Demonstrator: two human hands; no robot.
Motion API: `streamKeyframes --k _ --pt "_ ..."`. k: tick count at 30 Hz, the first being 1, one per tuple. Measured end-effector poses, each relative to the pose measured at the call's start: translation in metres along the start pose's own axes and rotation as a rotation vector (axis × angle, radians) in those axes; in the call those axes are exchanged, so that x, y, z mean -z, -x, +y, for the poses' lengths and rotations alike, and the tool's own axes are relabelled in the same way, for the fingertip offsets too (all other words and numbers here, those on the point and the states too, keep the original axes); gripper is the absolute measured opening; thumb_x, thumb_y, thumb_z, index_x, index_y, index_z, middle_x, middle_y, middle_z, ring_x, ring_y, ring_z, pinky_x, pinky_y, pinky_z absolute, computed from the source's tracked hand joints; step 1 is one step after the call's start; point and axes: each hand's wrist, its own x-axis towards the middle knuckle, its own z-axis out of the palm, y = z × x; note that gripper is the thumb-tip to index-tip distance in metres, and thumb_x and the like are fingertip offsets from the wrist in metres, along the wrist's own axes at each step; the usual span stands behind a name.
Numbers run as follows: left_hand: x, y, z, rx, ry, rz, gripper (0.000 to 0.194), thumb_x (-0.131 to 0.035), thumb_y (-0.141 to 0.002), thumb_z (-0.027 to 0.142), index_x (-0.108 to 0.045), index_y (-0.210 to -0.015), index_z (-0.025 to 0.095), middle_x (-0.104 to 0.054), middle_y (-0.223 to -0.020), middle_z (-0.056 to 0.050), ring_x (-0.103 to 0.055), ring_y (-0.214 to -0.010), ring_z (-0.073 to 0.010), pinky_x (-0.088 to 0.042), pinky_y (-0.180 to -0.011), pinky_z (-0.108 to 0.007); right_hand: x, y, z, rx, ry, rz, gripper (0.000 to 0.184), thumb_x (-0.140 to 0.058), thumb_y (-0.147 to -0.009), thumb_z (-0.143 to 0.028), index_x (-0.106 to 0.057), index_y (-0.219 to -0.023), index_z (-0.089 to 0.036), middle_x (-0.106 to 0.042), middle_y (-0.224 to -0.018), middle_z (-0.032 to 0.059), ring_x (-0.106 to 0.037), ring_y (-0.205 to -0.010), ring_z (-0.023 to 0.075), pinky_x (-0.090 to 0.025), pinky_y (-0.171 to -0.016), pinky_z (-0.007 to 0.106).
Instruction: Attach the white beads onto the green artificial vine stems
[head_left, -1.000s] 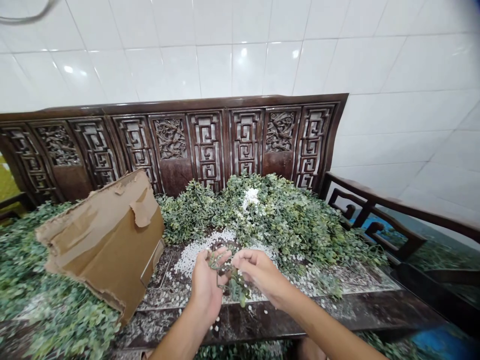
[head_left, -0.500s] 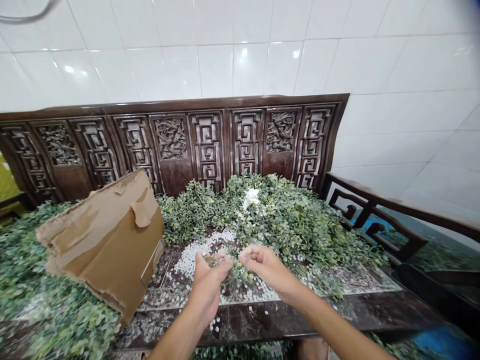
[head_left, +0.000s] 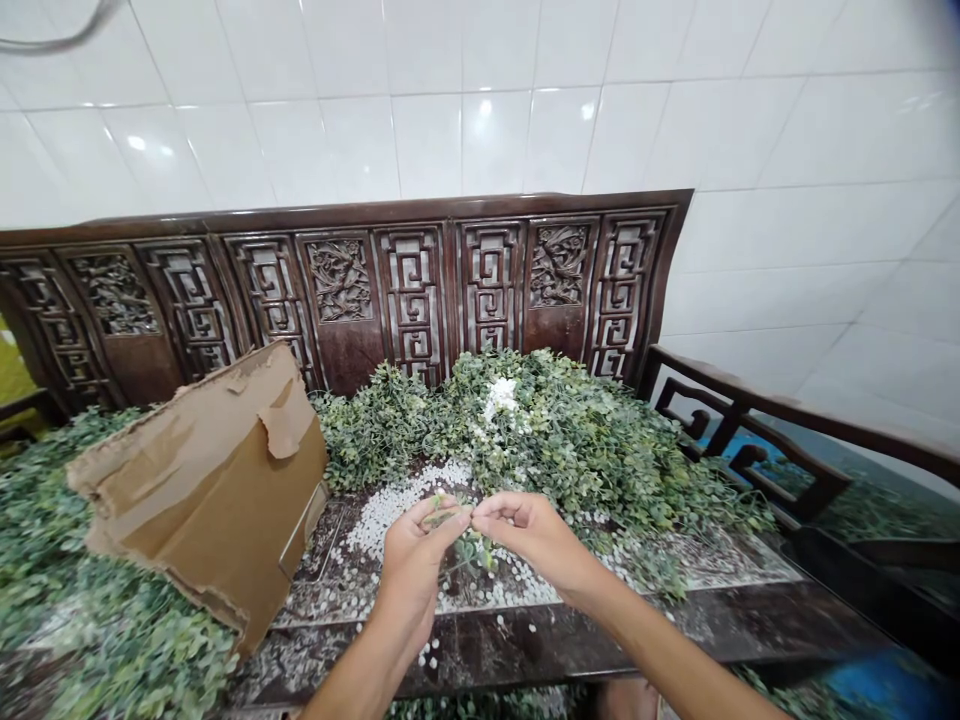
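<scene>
Above the bench seat, my left hand (head_left: 421, 545) is closed round a small artificial leaf sprig (head_left: 471, 553), whose green leaves hang below the fingers. My right hand (head_left: 525, 530) is pinched, with its fingertips touching those of my left hand at the sprig. Whatever lies between the right fingertips is too small to make out. Many small white plastic pieces (head_left: 375, 517) are scattered over the seat under and around both hands. Behind them rises a heap of green artificial foliage (head_left: 592, 430), with a clump of white pieces (head_left: 501, 397) resting on it.
A torn cardboard box piece (head_left: 217, 500) stands tilted on the left, beside a thin wire frame (head_left: 300, 535). More foliage (head_left: 142, 640) lies at the left. The carved wooden bench (head_left: 352, 350) has a backrest behind and an armrest (head_left: 750, 410) on the right.
My right hand has moved slightly left, so its fingertips now meet those of my left hand. The left hand keeps hold of the sprig.
</scene>
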Motion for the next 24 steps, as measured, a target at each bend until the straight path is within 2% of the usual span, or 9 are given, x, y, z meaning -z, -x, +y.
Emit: streamKeyframes --k 4,9,15,20,24 --pt "-0.0015 0.0027 0.0029 -0.014 -0.033 0.005 0.041 -0.09 -0.046 0.029 -0.072 -0.079 0.011 -0.071 -0.079 -0.005 -0.063 -0.072 -0.013 -0.049 -0.065 -0.02 -0.0016 0.0016 -0.0029 0.005 -0.015 -0.001 0.032 -0.076 -0.07 -0.047 -0.074 -0.083 -0.017 -0.072 -0.079 0.0033 -0.061 -0.075 0.0168 -0.045 -0.075 0.03" --pt "-0.0035 0.0055 0.0054 0.005 -0.023 0.006 0.039 -0.089 -0.049 0.032 -0.073 -0.079 0.013 -0.071 -0.087 -0.006 -0.064 -0.073 -0.0167 -0.051 -0.061 -0.024 -0.003 0.002 -0.0077 0.009 -0.08 -0.036 0.032 -0.076 -0.072 -0.046 -0.075 -0.088 -0.019 -0.074 -0.083 0.0049 -0.066 -0.08 0.0206 -0.048 -0.079 0.035" --pt "-0.0011 0.0032 0.0036 -0.028 -0.107 -0.011 0.039 -0.088 -0.049 0.033 -0.074 -0.077 0.011 -0.07 -0.08 -0.006 -0.06 -0.069 -0.015 -0.049 -0.067 -0.026 -0.0024 0.0002 -0.0071 0.044 0.023 0.115 0.036 -0.073 -0.073 -0.049 -0.075 -0.09 -0.018 -0.073 -0.082 0.0048 -0.063 -0.078 0.02 -0.047 -0.075 0.033" --pt "0.0033 0.0017 -0.0013 -0.091 -0.219 -0.083 0.03 -0.08 -0.063 0.037 -0.073 -0.08 0.013 -0.069 -0.081 -0.006 -0.057 -0.071 -0.0155 -0.046 -0.068 -0.026 -0.0041 0.0004 -0.0077 0.044 0.028 0.099 0.035 -0.074 -0.072 -0.048 -0.076 -0.09 -0.018 -0.074 -0.087 0.0063 -0.063 -0.082 0.0212 -0.047 -0.078 0.034" --pt "0.0055 0.0022 -0.0029 -0.138 -0.302 -0.1 0.024 -0.074 -0.07 0.038 -0.07 -0.073 0.015 -0.063 -0.069 -0.001 -0.052 -0.065 -0.0135 -0.042 -0.064 -0.023 -0.0071 0.0016 -0.009 0.057 0.048 0.099 0.033 -0.071 -0.076 -0.049 -0.078 -0.092 -0.021 -0.076 -0.094 0.0064 -0.064 -0.092 0.0244 -0.047 -0.086 0.038"
